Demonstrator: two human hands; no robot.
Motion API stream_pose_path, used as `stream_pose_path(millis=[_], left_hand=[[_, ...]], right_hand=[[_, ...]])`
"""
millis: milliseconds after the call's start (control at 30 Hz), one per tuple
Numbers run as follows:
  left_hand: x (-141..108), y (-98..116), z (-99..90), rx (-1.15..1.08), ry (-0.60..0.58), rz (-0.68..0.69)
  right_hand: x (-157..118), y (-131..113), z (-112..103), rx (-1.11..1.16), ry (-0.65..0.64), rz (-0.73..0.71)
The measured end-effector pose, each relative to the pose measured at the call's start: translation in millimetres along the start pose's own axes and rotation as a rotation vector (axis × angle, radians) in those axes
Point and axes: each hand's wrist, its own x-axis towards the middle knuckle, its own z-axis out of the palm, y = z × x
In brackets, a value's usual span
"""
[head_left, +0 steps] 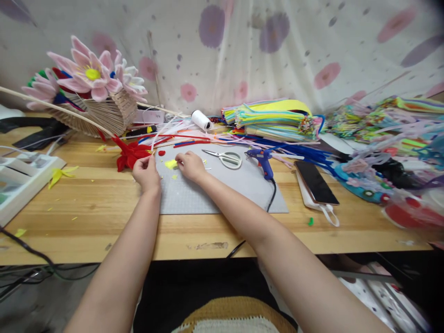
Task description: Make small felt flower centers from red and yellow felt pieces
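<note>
My left hand [146, 172] is closed at the left edge of the grey cutting mat [194, 199], its fingers pinched beside a red fuzzy flower [130, 153] on a long pale stick. The fingers seem to grip the flower's right side, though the exact hold is small. Over the mat, my right hand [190, 165] has curled fingers touching down by a yellow scrap [170, 163]. Whether a small piece sits between those fingertips is hidden. Scissors [229, 159] with pale handles and a blue glue gun [262, 161] lie to its right.
Bundled pipe cleaners [274, 120] and a white thread spool [201, 120] lie along the back. Pink flowers in a woven basket [111, 111] stand back left. A power strip [27, 180] is at left, a phone [316, 181] at right. The glue gun's cord crosses the table's front edge.
</note>
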Motion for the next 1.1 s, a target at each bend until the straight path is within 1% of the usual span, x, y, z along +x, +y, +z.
stream_pose_path(millis=[100, 167, 267, 333, 367, 433, 500, 567, 667, 733, 800, 867, 1000, 1033, 1100], left_hand=[[-6, 1, -0.3, 0.05, -0.103, 0.078], [-11, 4, -0.3, 0.1, -0.166, 0.134], [-23, 9, 1.3, 0.184, -0.26, 0.203], [-32, 12, 3.2, 0.239, -0.35, 0.256], [-37, 14, 4.2, 0.257, -0.406, 0.288], [-47, 18, 6.0, 0.281, -0.49, 0.355], [-55, 21, 7.1, 0.29, -0.538, 0.412], [-60, 25, 7.5, 0.289, -0.567, 0.446], [-65, 27, 7.9, 0.282, -0.59, 0.454], [-68, 28, 9.1, 0.271, -0.597, 0.417], [-71, 27, 11.5, 0.24, -0.597, 0.321], [-76, 27, 15.3, 0.178, -0.591, 0.166], [-85, 27, 23.0, -0.028, -0.585, -0.207], [-87, 27, 24.3, -0.069, -0.584, -0.273], [-89, 29, 25.8, -0.112, -0.581, -0.352]], right_hand=[[0, -1, -10, 0.255, 0.057, 0.139], [-1, -1, -22, 0.533, 0.06, 0.285], [-10, 1, -45, 0.979, -0.014, 0.55], [-20, 7, -62, 1.148, -0.063, 0.65], [-26, 11, -69, 1.188, -0.091, 0.676], [-37, 20, -80, 1.195, -0.128, 0.709], [-46, 29, -85, 1.167, -0.119, 0.729], [-52, 36, -83, 1.149, -0.077, 0.734], [-58, 39, -73, 1.135, 0.006, 0.732], [-60, 37, -64, 1.124, 0.089, 0.732], [-61, 34, -56, 1.122, 0.169, 0.72], [-62, 31, -50, 1.116, 0.225, 0.696], [-63, 27, -42, 1.08, 0.301, 0.627], [-64, 27, -40, 1.067, 0.317, 0.611], [-64, 26, -38, 1.044, 0.341, 0.588]])
